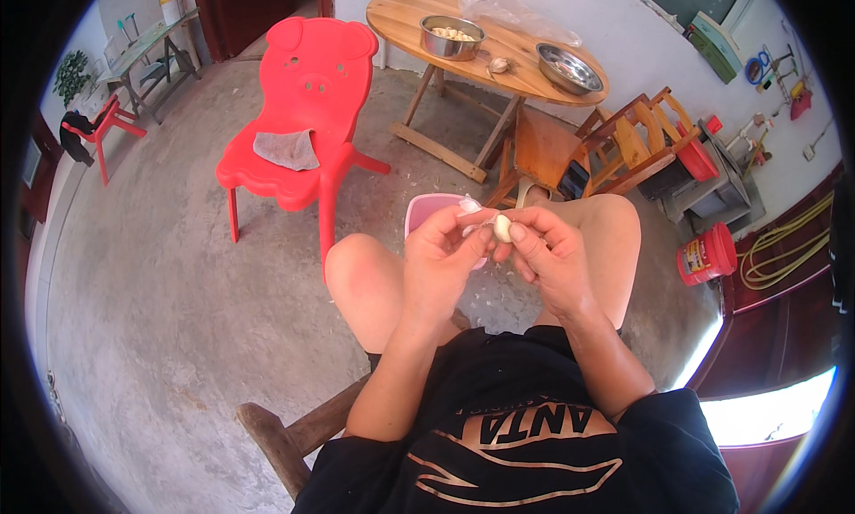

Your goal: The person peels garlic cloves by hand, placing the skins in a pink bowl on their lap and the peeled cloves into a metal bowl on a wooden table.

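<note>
Between my knees, both hands meet above a pink plastic bin (422, 210). My right hand (556, 257) pinches a pale peeled garlic clove (503, 229) between thumb and fingers. Thin papery garlic skin (469, 205) is caught in the fingers of my left hand (437, 257), whose thumb tip comes close to the clove. The hands hide much of the bin, and its contents cannot be seen.
A round wooden table (401, 9) bears a steel pot (452, 43) of peeled cloves, a garlic bulb (499, 65), a steel bowl (570, 68) and a plastic bag (514, 9). A red pig-shaped chair (310, 113) holds a grey cloth (287, 150). Wooden chairs (544, 140) and a red bucket (707, 253) stand right.
</note>
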{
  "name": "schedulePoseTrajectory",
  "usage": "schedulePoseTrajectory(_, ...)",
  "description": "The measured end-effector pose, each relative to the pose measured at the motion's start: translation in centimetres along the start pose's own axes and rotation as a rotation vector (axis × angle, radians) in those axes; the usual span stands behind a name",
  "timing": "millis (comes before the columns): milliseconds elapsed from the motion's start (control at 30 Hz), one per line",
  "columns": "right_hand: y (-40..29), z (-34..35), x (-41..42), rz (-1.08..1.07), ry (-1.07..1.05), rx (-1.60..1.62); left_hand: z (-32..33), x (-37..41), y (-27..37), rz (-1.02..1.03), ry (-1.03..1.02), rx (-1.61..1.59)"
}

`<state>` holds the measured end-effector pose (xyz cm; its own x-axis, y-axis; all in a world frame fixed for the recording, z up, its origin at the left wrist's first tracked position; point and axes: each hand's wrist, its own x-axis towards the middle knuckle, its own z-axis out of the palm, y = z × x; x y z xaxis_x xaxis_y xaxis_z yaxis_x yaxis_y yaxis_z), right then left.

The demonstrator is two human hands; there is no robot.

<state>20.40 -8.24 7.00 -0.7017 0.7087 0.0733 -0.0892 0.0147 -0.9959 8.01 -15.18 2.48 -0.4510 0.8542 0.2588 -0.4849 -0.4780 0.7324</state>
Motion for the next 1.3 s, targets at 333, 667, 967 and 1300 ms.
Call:
schedulePoseTrajectory(333, 0.1, 0.6, -0.2, -0.08, 0.074, -0.164, 0.5, -0.1, 0.1, 0.003, -0.028, 0.003)
schedulePoseTrajectory(667, 0.5, 0.2, -0.1, -0.093, 0.109, -0.114, 1.3, -0.2, 0.5, -0.015, 0.007, -0.002)
schedulePoseTrajectory(967, 1.2, 0.9, -0.4, -0.402, 0.225, -0.593, 1.1, -0.3, -1.1, 0.157, 0.132, 0.321)
schedulePoseTrajectory(1300, 1.1, 0.5, -0.3, -0.283, 0.129, -0.493, 0.7, -0.2, -1.5, 0.184, 0.106, 0.447)
